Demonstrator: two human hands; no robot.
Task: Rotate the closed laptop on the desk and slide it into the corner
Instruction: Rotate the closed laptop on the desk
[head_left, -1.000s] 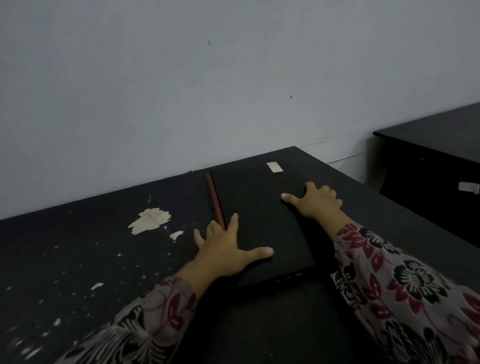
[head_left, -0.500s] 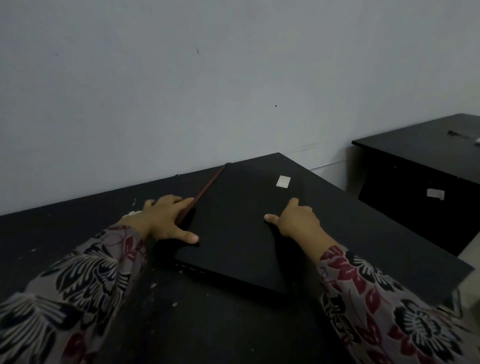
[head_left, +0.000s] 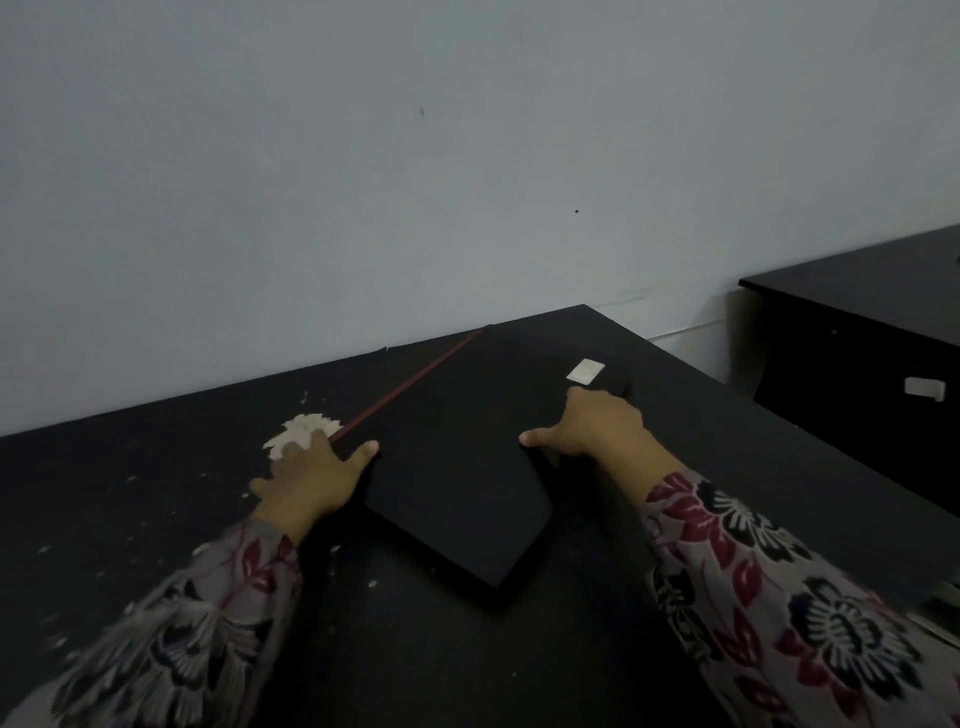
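The closed black laptop (head_left: 467, 441) lies flat on the dark desk (head_left: 467, 665), turned diagonally with one corner pointing at me and its far corner near the wall. A thin red strip runs along its left edge and a pale sticker sits near its right corner. My left hand (head_left: 311, 475) presses against the laptop's left edge, thumb resting on the lid. My right hand (head_left: 592, 428) grips the right edge just below the sticker, thumb on top. Both sleeves are floral.
A grey wall (head_left: 415, 182) runs along the desk's far edge. The desk's far right corner (head_left: 584, 309) lies just past the laptop. Chipped pale patches (head_left: 301, 428) mark the desk on the left. A second black desk (head_left: 857, 322) stands to the right across a gap.
The laptop has rotated clockwise, its red edge swinging from near upright to a strong diagonal. My left hand shifted to the left edge; my right hand moved along the right edge.
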